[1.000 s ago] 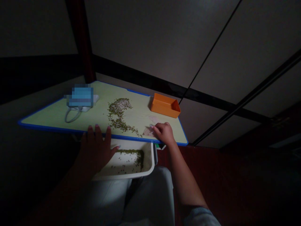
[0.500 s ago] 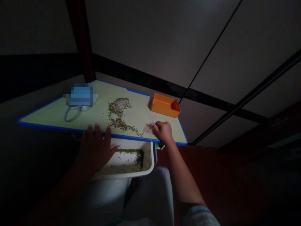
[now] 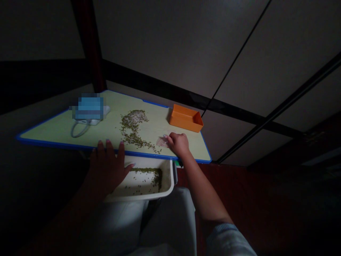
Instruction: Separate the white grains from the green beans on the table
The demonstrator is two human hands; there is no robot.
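Right grip: here's the right hand [image 3: 179, 144], fingers curled in narrow over the surface [image 3: 194, 147], a pale pinkish patch [image 3: 162, 142] at its fingertips; whether it pinches anything, I can't tell.
Left grip: and the left hand [image 3: 108, 165], fingers spread wide at the blue edge, thumb over the white tub [image 3: 169, 183].
Loose grains [image 3: 130, 124]: between the grips and farther out, a curved band, long axis slanting from the far side toward the right grip.
Orange box [image 3: 185, 121]: just beyond the right grip, open side up.
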